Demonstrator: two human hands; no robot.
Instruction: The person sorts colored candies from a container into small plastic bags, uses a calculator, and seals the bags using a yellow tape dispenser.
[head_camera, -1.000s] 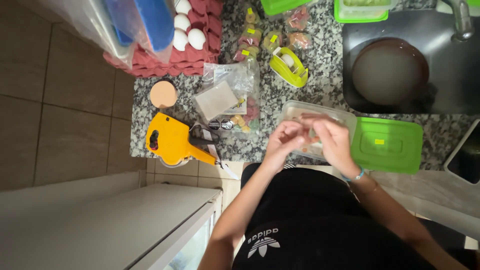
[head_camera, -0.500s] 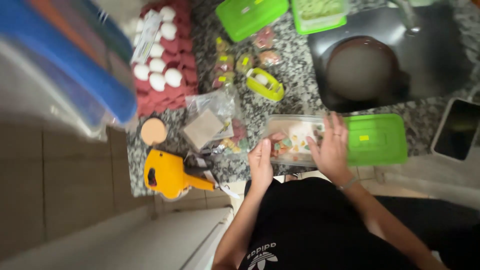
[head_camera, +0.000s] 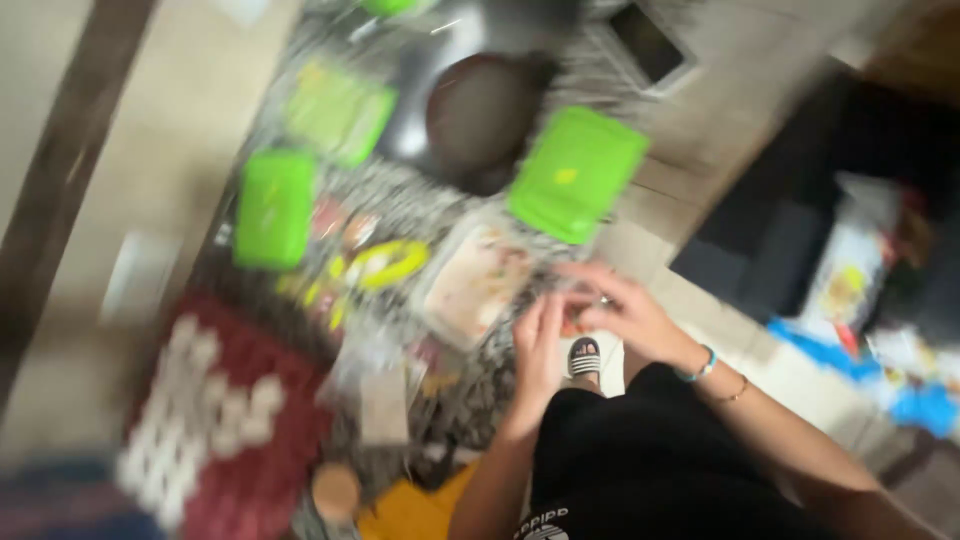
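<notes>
The view is heavily motion-blurred and tilted. My left hand (head_camera: 540, 350) and my right hand (head_camera: 625, 315) meet fingertip to fingertip at the near edge of the speckled stone counter (head_camera: 420, 190). They are just beside a clear plastic container (head_camera: 475, 280) with pale food in it. A small orange blur shows between the fingers; I cannot tell what it is or whether either hand grips it. The container's green lid (head_camera: 578, 170) lies beyond it. My right wrist wears a turquoise bracelet.
A dark round pan (head_camera: 480, 115) sits in the sink. Two green boxes (head_camera: 275, 205) lie at the left, with a yellow ring (head_camera: 385, 262), a red egg tray (head_camera: 220, 420), a plastic bag (head_camera: 380, 390) and a yellow object (head_camera: 410, 510) nearer. At the right is floor with colourful items.
The camera has swung and tilted sharply, so the counter now runs diagonally. My hands have drawn together at the container's near corner instead of resting on it.
</notes>
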